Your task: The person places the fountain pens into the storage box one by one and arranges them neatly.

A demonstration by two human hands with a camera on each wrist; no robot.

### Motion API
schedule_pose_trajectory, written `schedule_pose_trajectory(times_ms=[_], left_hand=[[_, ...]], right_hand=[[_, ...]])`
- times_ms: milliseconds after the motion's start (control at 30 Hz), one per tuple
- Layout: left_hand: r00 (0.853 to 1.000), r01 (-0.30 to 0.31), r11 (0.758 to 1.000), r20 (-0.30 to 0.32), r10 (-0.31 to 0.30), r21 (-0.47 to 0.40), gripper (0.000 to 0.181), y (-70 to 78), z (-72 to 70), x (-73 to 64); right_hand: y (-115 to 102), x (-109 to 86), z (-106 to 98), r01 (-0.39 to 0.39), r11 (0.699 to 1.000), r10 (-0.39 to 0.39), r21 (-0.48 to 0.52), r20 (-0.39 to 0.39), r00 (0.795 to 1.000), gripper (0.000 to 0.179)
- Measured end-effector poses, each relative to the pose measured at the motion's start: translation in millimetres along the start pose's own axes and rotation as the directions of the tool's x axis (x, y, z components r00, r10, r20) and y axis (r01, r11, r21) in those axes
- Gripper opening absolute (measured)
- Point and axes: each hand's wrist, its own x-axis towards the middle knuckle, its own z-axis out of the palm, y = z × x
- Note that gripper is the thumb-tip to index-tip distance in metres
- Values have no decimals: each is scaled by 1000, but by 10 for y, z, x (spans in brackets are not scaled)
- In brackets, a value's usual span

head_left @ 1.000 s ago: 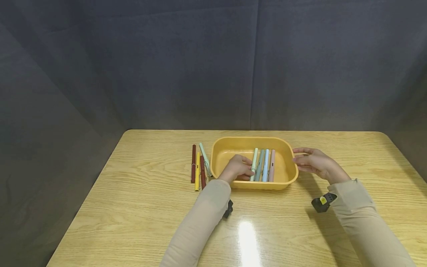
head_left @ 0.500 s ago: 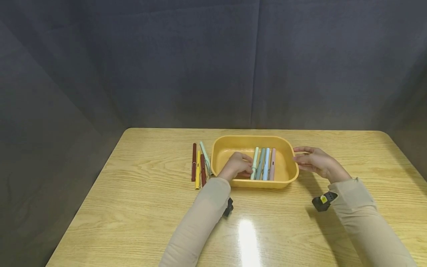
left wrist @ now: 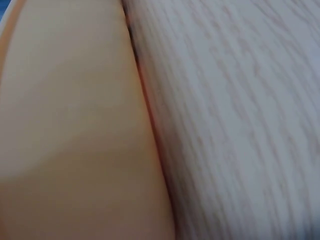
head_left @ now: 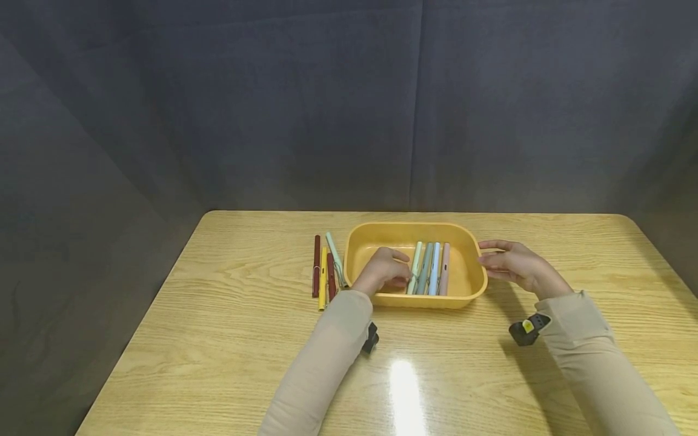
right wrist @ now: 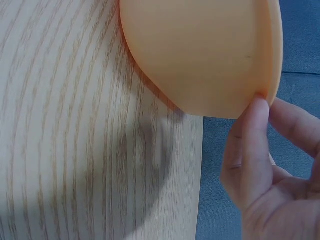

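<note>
My left hand (head_left: 384, 269) reaches over the near-left rim of a yellow plastic tray (head_left: 431, 301), its fingers loosely bent beside a pale green pen (head_left: 415, 266). A small gap shows between hand and pen. Side by side in the tray with that pen lie a grey-green pen (head_left: 425, 269), a light blue pen (head_left: 434, 269) and a pink pen (head_left: 445, 269). At the tray's right end, my right hand (head_left: 518, 266) pinches the rim; the right wrist view shows thumb and finger at the edge (right wrist: 275, 55). The left wrist view has only the tray's wall (left wrist: 75, 115) and tabletop.
Left of the tray on the wooden table (head_left: 218, 339) lie two dark red pens, one farther left (head_left: 316, 266) and one nearer the tray (head_left: 331, 278), a yellow pen (head_left: 323, 281) and a mint pen (head_left: 335, 257). Dark curtain (head_left: 305, 109) hangs behind the table.
My left hand has drawn slightly left, away from the pale green pen that its fingers were at earlier. The right hand and the tray stay in place.
</note>
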Motion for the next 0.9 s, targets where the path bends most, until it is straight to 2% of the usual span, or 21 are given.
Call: schedule_pose_trajectory(times_ms=[267, 533, 900], left_hand=[[999, -19, 999, 26, 20, -33, 48, 59, -117, -66], [998, -53, 997, 32, 54, -59, 47, 132, -260, -135], [993, -122, 989, 1, 122, -80, 47, 137, -573, -228]], right_hand=[[-14, 3, 19, -2, 1000, 2, -5, -7, 1000, 50], [-18, 5, 22, 1, 1000, -1, -17, -8, 1000, 56], [-18, -12, 29, -2, 999, 2, -38, -13, 1000, 59]])
